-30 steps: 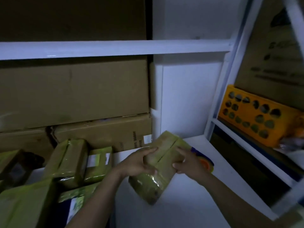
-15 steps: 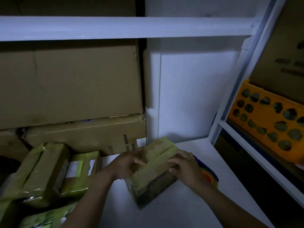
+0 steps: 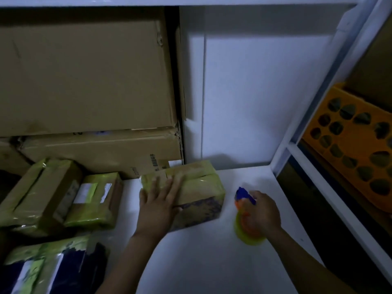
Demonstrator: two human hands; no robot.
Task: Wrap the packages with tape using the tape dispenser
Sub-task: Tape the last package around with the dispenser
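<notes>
The left hand [image 3: 159, 201] lies flat, fingers straight, on the yellow-taped brown cardboard package [image 3: 199, 183] mid-scene on the white table [image 3: 212, 262], probably pinning it for taping; to its right, the right hand [image 3: 264, 213] curls round the blue, orange and yellow tape dispenser [image 3: 244, 193], seemingly to lift it.

The brown cardboard package [image 3: 199, 188] is matt where bare; its yellow-green tape bands [image 3: 191, 170] are glossy and wrinkled. The orange-and-blue plastic tape dispenser [image 3: 244, 194] has a smooth finish. The white tabletop [image 3: 212, 262] is smooth and matt. The large brown cardboard cartons [image 3: 84, 77] at its rear edge are matt, with creased corners.
</notes>
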